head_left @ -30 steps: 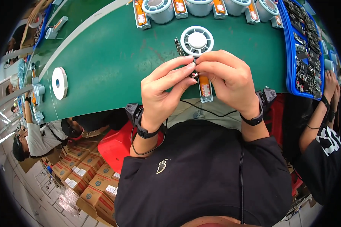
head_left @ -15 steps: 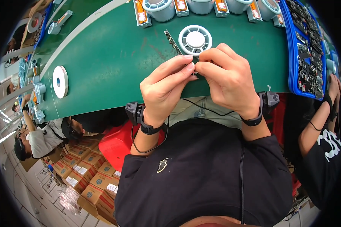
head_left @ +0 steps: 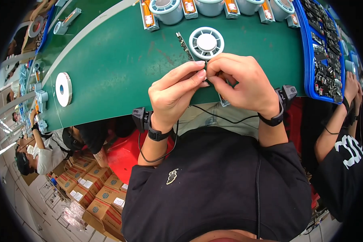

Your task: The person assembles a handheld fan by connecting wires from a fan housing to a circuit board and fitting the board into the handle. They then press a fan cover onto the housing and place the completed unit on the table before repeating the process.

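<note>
My left hand (head_left: 171,90) is closed, its thumb and fingertips pinching the near end of a narrow circuit board (head_left: 184,45) that points away from me. Against it, my right hand (head_left: 242,82) is closed too, with thumb and fingertips pressed together at the same end of the board. What the right fingers grip is too small and too covered to name. Just beyond my fingers lies a pale blue-grey round housing (head_left: 207,41) with spokes and a white centre disc. Part of a pale grey piece (head_left: 224,101) shows below my right hand at the table edge.
Several round housings (head_left: 165,14) and box-like parts with orange-wrapped insides (head_left: 149,20) line the back of the green table (head_left: 113,68). A blue tray (head_left: 308,60) of circuit boards stands at the right. At the left lies a white tape roll (head_left: 63,89). Co-workers sit on both sides.
My right hand has turned a little, its fingers more curled, and the pale grey piece below it now shows. My left hand keeps its hold on the circuit board.
</note>
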The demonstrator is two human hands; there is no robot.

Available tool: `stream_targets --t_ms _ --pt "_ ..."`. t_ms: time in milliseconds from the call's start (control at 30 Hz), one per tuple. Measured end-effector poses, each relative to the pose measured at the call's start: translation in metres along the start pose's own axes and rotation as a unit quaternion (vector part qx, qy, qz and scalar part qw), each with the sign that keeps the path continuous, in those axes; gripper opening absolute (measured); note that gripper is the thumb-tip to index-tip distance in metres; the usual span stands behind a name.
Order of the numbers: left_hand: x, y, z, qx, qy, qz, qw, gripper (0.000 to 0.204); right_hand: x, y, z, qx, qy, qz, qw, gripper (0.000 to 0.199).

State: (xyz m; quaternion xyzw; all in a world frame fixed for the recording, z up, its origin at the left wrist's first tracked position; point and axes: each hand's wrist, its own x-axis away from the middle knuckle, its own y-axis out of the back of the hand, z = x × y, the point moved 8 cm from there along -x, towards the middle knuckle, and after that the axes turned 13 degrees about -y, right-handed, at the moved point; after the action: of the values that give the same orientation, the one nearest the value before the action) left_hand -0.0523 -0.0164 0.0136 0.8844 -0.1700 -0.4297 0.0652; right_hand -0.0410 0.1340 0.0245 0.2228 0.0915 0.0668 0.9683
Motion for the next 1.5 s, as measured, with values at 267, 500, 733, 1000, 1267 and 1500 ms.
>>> stream_targets --t_ms 267,500,733,1000,1267,1500 --pt "-0.002 -0.004 -0.007 -0.076 -0.067 -0.012 0.995 0.022 0.002 -0.004 -0.002 0.004 0.025 -0.013 1.0 0.015" --pt "-0.002 0.004 -0.018 -0.14 -0.028 0.038 0.989 0.036 0.01 0.002 0.003 -0.034 0.032 -0.091 0.995 0.014" --pt "-0.021 -0.02 0.006 -0.077 0.197 0.165 0.963 0.043 0.039 0.027 -0.001 0.035 -0.086 0.047 0.995 0.029" --pt "-0.082 -0.018 -0.026 -0.225 0.076 0.403 0.884 0.019 0.015 0.02 -0.005 0.015 -0.038 0.059 0.997 0.019" --pt "-0.084 -0.074 -0.003 0.02 -0.428 0.426 0.796 0.039 0.015 0.035 -0.005 0.153 -0.14 0.182 0.961 0.017" --pt "-0.07 -0.075 -0.021 -0.092 -0.311 0.54 0.776 0.013 0.008 0.02 -0.025 0.398 -0.078 -0.182 0.896 0.036"
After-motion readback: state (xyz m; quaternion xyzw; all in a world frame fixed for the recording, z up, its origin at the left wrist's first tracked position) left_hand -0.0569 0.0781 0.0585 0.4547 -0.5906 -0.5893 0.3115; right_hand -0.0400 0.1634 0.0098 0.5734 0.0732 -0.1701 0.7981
